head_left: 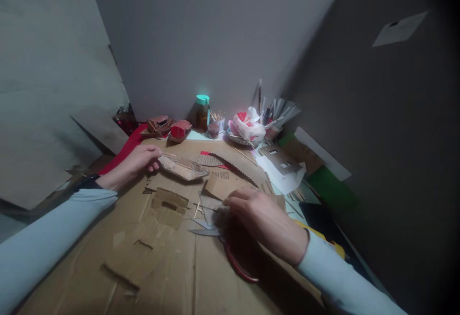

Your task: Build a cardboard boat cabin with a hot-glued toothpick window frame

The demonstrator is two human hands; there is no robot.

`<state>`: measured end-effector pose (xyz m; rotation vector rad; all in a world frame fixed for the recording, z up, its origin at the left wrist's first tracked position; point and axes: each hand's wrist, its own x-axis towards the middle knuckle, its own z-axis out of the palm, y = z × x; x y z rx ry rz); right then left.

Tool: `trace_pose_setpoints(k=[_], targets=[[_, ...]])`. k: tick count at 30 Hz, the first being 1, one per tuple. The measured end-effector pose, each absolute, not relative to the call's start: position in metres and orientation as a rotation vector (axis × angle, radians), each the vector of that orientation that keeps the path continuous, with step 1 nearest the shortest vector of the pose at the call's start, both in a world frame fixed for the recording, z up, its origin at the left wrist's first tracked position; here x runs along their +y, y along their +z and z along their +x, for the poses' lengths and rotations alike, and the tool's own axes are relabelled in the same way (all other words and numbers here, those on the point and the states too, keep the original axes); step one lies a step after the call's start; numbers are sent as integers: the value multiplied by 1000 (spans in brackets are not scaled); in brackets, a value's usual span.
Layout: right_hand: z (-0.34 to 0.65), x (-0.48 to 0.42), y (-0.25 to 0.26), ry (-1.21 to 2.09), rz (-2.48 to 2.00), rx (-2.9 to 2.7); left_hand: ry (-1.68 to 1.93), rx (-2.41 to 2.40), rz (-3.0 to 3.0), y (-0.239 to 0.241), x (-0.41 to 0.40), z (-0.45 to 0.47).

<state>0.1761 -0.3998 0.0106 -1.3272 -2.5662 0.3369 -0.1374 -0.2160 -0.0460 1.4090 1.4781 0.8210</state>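
My left hand [145,158] pinches the near-left end of a small boat-shaped cardboard piece [183,167], tilted above the cardboard sheet [172,267]. My right hand [253,214] is at the right, its fingers curled and pressed together; what they hold, if anything, I cannot make out. Below that hand lies a pair of scissors [204,232] with blades apart and a dark red handle. Beside its fingertips is a folded brown cardboard piece [217,185]. A flat cardboard piece with a slot [170,208] lies left of the scissors.
Corrugated strips [233,164] lie behind. Along the back stand two small model boats [179,130], a jar with a turquoise lid [202,113], a cup of sticks [217,121], a plastic bag [247,127] and paper rolls [283,113]. Cardboard scraps [120,276] lie in front.
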Motion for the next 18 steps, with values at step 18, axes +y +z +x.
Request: trace_pose_setpoints(k=[18], targets=[[117,-330,-15,36,-815,-2867,884,1427,1516,-60,-217,-147]])
